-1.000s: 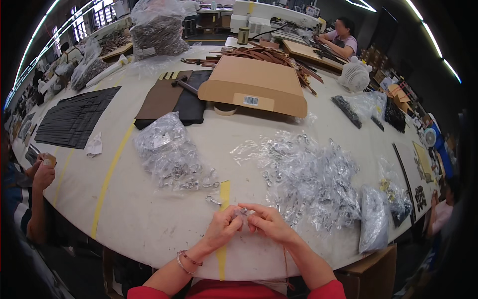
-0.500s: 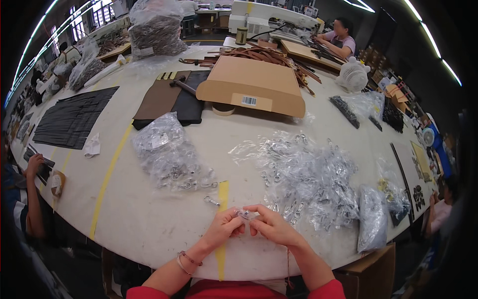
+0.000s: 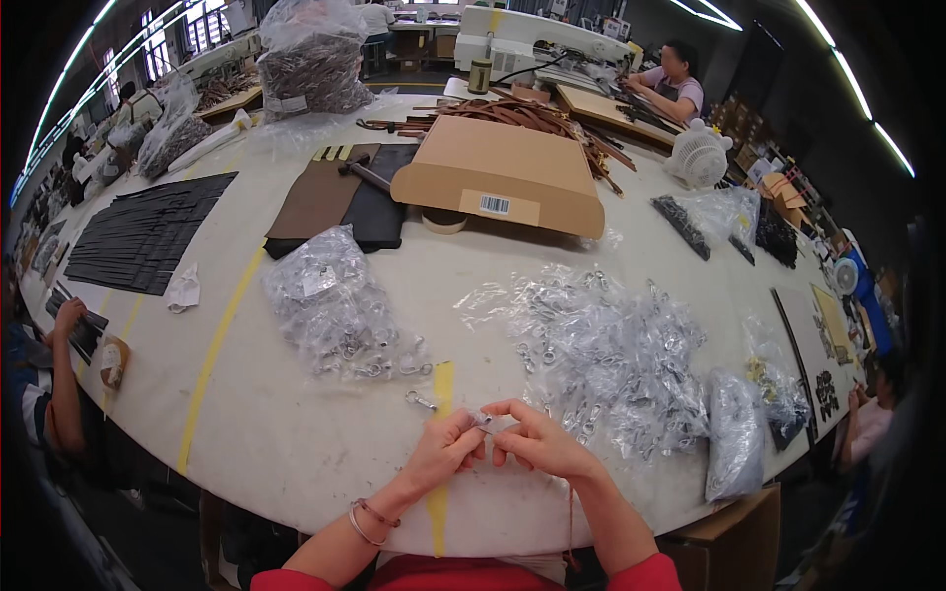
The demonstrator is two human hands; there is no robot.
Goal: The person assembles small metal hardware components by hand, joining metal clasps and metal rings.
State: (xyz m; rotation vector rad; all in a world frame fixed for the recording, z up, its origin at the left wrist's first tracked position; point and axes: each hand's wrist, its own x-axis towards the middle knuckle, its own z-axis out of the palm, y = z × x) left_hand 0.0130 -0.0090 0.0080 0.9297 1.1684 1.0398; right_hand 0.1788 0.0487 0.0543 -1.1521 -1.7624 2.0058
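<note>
1. The bare left hand [image 3: 443, 450] is pinched narrow, thumb and forefinger holding a small clear plastic packet with a silvery piece [image 3: 483, 421].
2. The bare right hand [image 3: 539, 440] is curled at the packet's right side, fingertips against it; whether they grip firmly cannot be told.
3. Just beyond the left fingers lies a loose silver metal clasp [image 3: 421, 400], beside a yellow tape stripe [image 3: 439, 512] on the off-white tabletop [image 3: 296, 443].
4. Farther off, ahead and left of the fingers, sits a bulging clear plastic bag of silver metal clasps [image 3: 323, 300].
5. Ahead and right of them spreads a heap of clear-wrapped silver metal clasps [image 3: 626, 369].
6. Well beyond the fingers, straight ahead, stands a brown cardboard box [image 3: 503, 158].
</note>
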